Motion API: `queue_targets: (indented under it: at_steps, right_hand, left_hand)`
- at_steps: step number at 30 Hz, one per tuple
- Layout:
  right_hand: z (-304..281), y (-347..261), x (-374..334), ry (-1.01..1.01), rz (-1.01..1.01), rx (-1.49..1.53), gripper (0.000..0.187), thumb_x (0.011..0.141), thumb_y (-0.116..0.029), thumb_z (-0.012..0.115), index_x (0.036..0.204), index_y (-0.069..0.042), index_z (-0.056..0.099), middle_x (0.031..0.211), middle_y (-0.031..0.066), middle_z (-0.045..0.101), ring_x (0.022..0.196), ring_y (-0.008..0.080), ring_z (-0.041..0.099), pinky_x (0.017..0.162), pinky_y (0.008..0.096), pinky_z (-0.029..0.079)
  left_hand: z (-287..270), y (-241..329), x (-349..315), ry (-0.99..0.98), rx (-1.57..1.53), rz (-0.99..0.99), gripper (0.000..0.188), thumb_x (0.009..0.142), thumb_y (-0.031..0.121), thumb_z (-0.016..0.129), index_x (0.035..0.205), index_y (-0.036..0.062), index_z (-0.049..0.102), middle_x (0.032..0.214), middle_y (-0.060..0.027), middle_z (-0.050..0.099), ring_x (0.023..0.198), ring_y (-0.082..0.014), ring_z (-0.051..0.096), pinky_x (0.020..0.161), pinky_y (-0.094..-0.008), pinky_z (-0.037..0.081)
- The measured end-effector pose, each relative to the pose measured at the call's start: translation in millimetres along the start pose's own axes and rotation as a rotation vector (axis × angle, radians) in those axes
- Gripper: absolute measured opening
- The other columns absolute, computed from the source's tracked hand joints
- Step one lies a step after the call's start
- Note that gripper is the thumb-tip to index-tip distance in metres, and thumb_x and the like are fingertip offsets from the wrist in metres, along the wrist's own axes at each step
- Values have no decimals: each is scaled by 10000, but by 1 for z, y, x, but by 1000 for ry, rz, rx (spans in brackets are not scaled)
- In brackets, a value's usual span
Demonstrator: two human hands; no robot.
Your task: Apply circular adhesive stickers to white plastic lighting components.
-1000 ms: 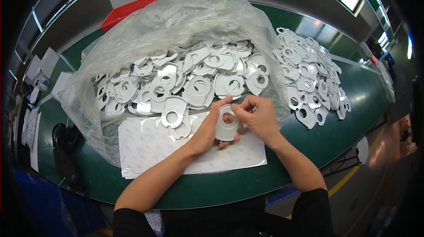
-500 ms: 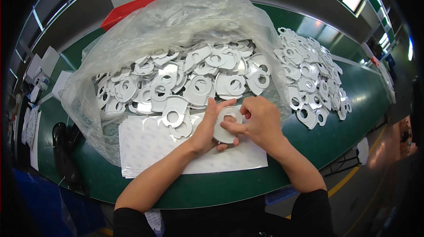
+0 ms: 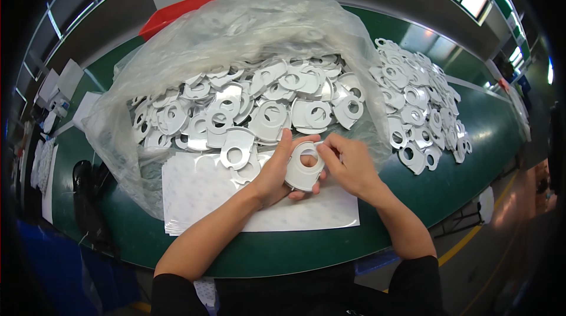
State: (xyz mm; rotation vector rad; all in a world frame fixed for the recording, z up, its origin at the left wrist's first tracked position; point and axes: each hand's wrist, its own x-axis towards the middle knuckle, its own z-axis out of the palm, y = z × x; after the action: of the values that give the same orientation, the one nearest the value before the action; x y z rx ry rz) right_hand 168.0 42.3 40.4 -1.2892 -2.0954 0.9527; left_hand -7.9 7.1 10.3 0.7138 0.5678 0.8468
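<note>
My left hand [image 3: 276, 173] holds a flat pale-grey part [image 3: 302, 177] with a round hole and a raised rim, thumb along its left edge and fingers beneath it. At the part's upper right rim, my right hand [image 3: 352, 166] is closed, thumb and forefinger together; anything pinched between them is hidden. Just beyond my hands lies a heap of similar grey parts [image 3: 272, 117] in a large clear plastic bag [image 3: 236, 39]. Under my hands is a stack of white sheets [image 3: 203, 195], with a couple of loose parts [image 3: 238, 143] on its far edge.
A second pile of grey parts [image 3: 414, 101] lies on the right of the green table [image 3: 471, 133]. Behind the bag sits a red bin [image 3: 177, 14]. A black object [image 3: 88, 204] is at the left edge, near white items [image 3: 41, 165].
My right thumb has drawn back from across the part's hole to its upper right rim, uncovering the hole. My left hand still holds the part in nearly the same place.
</note>
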Motion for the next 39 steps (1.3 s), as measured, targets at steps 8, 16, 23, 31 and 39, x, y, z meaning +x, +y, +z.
queue_targets:
  at_steps: [8, 16, 23, 31, 39]
  right_hand:
    - [-42, 30, 23, 338, 162, 808, 180, 940, -247, 520, 910, -75, 566, 765, 8, 576, 611, 47, 467, 522, 177, 382]
    - [-53, 41, 30, 625, 149, 977, 310, 891, -170, 589, 1164, -30, 545, 1017, 20, 614, 759, 61, 521, 644, 206, 440]
    - [4, 7, 3, -108, -304, -63, 233, 781, -180, 700, 930, -13, 634, 840, 73, 629, 728, 183, 586, 635, 291, 466]
    - [19, 3, -1, -138, -258, -278, 375, 711, -235, 750, 959, -21, 568, 920, 119, 568, 918, 296, 541, 776, 379, 445]
    - [16, -8, 10, -257, -124, -253, 314, 684, -172, 751, 907, -31, 580, 936, 111, 569, 945, 290, 538, 800, 382, 452]
  left_hand:
    - [16, 54, -30, 216, 716, 51, 585, 916, 442, 501, 1330, 51, 369, 1197, -128, 542, 1037, -247, 568, 670, -318, 518]
    - [-13, 70, -64, 674, 2003, -58, 349, 715, 317, 713, 790, 2, 581, 820, -161, 608, 751, -344, 583, 674, -428, 459]
    - [-28, 65, -59, 627, 2059, -48, 216, 665, 207, 686, 719, 24, 584, 792, -158, 589, 753, -337, 580, 665, -407, 462]
    - [0, 90, -55, 894, 1727, 547, 171, 747, 131, 633, 689, 2, 539, 855, -133, 591, 765, -270, 576, 662, -358, 455]
    - [6, 50, -22, 241, 156, 298, 290, 848, 290, 593, 852, 4, 637, 1079, -164, 622, 983, -236, 600, 857, -310, 455]
